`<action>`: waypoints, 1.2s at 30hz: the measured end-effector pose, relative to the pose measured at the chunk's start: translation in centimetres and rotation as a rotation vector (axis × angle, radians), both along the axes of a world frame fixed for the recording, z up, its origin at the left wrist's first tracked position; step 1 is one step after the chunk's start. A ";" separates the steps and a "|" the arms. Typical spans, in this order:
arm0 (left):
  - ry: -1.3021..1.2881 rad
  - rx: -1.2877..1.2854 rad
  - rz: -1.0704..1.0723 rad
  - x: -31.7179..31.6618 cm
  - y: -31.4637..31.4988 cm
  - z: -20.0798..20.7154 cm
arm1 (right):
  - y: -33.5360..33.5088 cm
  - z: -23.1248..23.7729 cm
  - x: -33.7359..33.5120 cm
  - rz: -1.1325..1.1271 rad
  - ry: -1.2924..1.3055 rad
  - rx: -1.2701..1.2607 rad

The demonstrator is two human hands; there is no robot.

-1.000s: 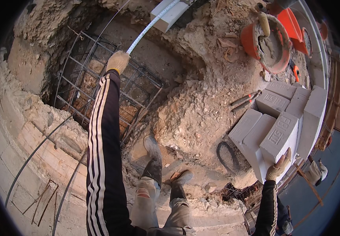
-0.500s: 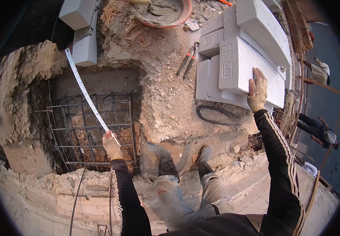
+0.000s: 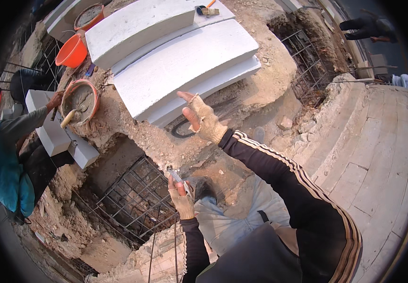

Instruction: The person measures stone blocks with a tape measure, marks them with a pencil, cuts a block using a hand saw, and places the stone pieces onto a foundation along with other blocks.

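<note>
My left hand (image 3: pixel 182 203), in a cream glove with bare fingertips, is closed round a tape measure (image 3: pixel 176 176). A short end of its pale blade sticks out past the fingers; the case is mostly hidden by the hand. My right hand (image 3: pixel 206 123), gloved the same way, is open with the fingers and thumb apart and nothing in it. It hovers by the near edge of a large white block (image 3: pixel 185 70) stacked on others. Whether it touches the block I cannot tell. A coil of dark wire (image 3: pixel 181 130) lies below that hand.
A pit with a rebar grid (image 3: pixel 135 193) lies left of my feet; another rebar pit (image 3: pixel 308 66) is at the far right. A co-worker in teal (image 3: pixel 6 160) bends at the left by white blocks (image 3: pixel 53 129), a mortar tub (image 3: pixel 95 101) and an orange bucket (image 3: pixel 72 51).
The long tape blade that reached to the left blocks has drawn in to a short end. My right hand has come off the block top, and the view has swung, bringing in the co-worker.
</note>
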State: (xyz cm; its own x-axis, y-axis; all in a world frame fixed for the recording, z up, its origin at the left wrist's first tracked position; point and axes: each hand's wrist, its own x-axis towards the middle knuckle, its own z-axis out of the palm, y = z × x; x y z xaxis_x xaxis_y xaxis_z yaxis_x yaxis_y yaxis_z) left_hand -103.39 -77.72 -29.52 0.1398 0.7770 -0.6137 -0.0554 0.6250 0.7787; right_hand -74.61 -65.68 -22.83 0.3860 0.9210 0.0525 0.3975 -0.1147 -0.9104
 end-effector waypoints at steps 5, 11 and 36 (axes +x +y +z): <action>0.026 -0.169 -0.018 14.3 -4.4 7.3 | -21.9 -2.0 3.5 -0.285 0.889 -0.332; 0.163 0.119 -0.461 34.8 -16.0 12.3 | -36.2 3.4 14.6 -0.449 1.706 -0.242; 1.287 0.211 -0.670 54.1 20.9 1.0 | -0.9 16.7 69.0 -0.293 1.248 -0.497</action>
State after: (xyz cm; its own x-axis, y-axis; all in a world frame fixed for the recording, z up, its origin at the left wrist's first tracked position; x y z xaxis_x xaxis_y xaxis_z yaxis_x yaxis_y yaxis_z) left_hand -49.25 -56.84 -28.57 -0.0415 0.8780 -0.4768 0.9818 0.1245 0.1437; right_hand -5.62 -66.57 -6.08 0.1151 0.6178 -0.7778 -0.7414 -0.4677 -0.4812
